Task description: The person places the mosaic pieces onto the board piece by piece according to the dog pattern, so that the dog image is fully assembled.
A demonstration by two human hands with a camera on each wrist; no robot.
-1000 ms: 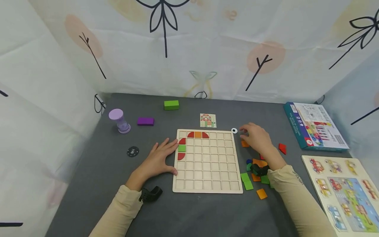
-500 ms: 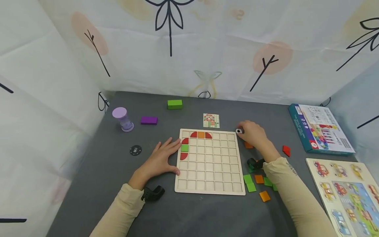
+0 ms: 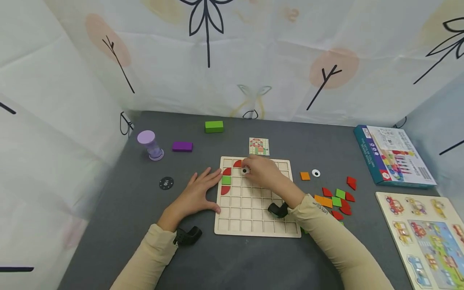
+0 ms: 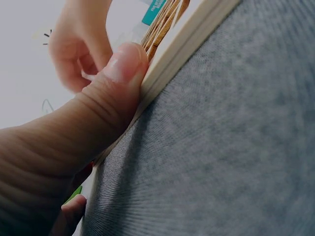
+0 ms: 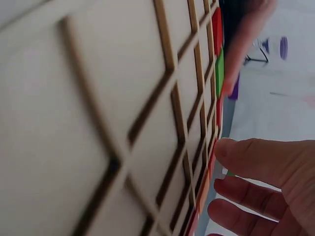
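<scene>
A light wooden grid board [image 3: 250,213] lies on the grey table, with red quarter-round pieces [image 3: 225,189], a green square [image 3: 226,180] and an orange square along its top and left cells. My left hand [image 3: 197,194] rests with spread fingers at the board's left edge; in the left wrist view its thumb [image 4: 123,69] presses the board's side. Over the upper rows, my right hand [image 3: 264,172] pinches a small white disc with a black centre [image 3: 245,170]. That hand hides part of the top row. A matching disc [image 3: 316,173] lies right of the board.
Loose red, green and orange pieces [image 3: 323,201] lie right of the board. Behind it is a small pattern card [image 3: 259,146]. A box [image 3: 398,157] and a picture puzzle [image 3: 395,235] lie far right. A purple hourglass-shaped object [image 3: 150,145], blocks [image 3: 182,147] and a black chip [image 3: 166,183] are left.
My right hand has picked up the white disc from beside the board's top right corner and carried it left over the upper rows. The left hand stays at the board's edge.
</scene>
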